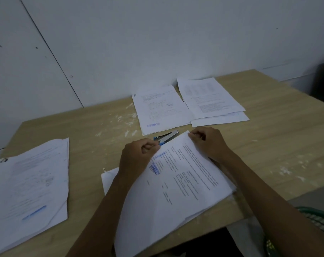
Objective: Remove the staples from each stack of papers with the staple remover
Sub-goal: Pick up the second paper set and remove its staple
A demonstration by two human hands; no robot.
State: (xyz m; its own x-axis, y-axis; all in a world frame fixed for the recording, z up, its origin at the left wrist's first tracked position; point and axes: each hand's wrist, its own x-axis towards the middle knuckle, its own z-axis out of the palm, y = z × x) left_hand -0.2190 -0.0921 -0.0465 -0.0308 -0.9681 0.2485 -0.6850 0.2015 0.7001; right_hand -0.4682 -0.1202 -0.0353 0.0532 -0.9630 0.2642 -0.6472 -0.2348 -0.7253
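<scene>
At the centre of the frame, the left hand (138,154) and right hand (208,141) each pinch the top edge of a paper stack (176,191); the staple remover (166,138) lies just behind, on the table (94,138).

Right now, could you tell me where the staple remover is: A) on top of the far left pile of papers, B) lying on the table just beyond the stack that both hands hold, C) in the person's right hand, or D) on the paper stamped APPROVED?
B: the staple remover lies on the table, partly behind the top edge of the stack that the left hand and right hand pinch.
</scene>
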